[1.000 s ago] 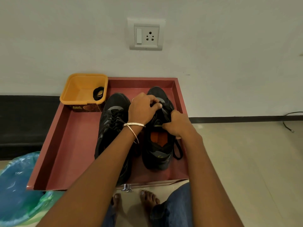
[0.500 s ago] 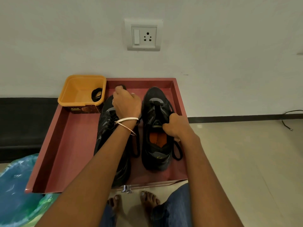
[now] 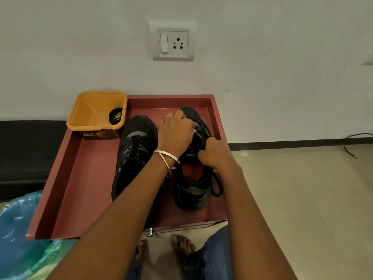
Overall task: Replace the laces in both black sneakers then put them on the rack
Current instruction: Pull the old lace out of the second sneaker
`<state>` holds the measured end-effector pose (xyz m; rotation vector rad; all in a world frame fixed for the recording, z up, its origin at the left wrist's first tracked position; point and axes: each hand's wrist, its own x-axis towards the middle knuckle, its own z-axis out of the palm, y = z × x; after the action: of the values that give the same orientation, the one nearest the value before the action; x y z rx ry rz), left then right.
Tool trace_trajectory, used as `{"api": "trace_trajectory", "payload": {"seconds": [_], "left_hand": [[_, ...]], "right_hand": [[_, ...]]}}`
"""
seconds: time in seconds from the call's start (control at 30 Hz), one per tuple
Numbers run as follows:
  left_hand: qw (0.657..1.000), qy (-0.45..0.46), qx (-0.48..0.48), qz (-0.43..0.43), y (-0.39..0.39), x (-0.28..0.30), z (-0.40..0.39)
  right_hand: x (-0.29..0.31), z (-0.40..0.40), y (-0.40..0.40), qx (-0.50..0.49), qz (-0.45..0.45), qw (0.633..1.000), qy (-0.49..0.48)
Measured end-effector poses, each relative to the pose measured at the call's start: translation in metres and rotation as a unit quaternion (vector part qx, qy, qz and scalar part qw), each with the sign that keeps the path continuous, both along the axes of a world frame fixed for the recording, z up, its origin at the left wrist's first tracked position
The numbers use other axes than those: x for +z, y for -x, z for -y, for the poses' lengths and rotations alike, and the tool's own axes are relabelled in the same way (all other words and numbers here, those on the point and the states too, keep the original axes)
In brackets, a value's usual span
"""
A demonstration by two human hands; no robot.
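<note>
Sitting left to right in a red tray (image 3: 66,178): a yellow tub (image 3: 88,120), the left black sneaker (image 3: 135,150) fully laced, then the right black sneaker (image 3: 193,188), left hand (image 3: 175,134) curled over its forefoot laces, right hand (image 3: 214,154) pinching its lace (image 3: 217,184) beside the tongue.

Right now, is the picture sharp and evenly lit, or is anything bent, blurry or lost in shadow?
Head view: mostly sharp, lit softly and evenly, no glare. The wide lens bows the tray edges and the skirting line. The black sneakers lose lace detail in their dark uppers. The left hand and right hand look slightly soft. The blue bag at the corner is stretched.
</note>
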<state>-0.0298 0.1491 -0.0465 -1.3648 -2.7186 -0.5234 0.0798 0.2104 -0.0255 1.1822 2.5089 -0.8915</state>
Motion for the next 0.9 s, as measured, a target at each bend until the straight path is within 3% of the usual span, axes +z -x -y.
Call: {"api": "trace_trajectory", "payload": {"seconds": [0.33,0.43,0.6,0.67,0.77,0.87,0.9], "left_hand": [[0.997,0.046,0.041,-0.043,-0.024,-0.001,-0.010],[0.997,0.015,0.047,-0.058,-0.019,-0.003,-0.009],[0.997,-0.060,0.046,-0.017,-0.017,-0.007,-0.009],[0.989,-0.121,0.087,0.012,-0.013,-0.007,-0.007],[0.941,-0.189,0.213,0.181,0.004,-0.014,-0.004],[0.821,-0.297,0.303,0.381,0.016,-0.014,0.000],[0.816,-0.293,0.308,0.392,0.017,-0.012,0.001]], "right_hand": [[0.002,-0.001,-0.006,-0.024,-0.050,0.998,-0.004],[0.002,0.000,-0.006,-0.032,-0.054,0.998,-0.005],[0.005,0.002,-0.006,-0.030,-0.047,0.998,-0.010],[0.004,0.001,-0.007,-0.032,-0.048,0.998,-0.004],[0.004,0.001,-0.007,-0.028,-0.041,0.999,-0.004],[0.001,-0.001,-0.006,-0.024,-0.035,0.999,-0.002],[-0.001,-0.002,-0.006,-0.025,-0.034,0.999,-0.001]]}}
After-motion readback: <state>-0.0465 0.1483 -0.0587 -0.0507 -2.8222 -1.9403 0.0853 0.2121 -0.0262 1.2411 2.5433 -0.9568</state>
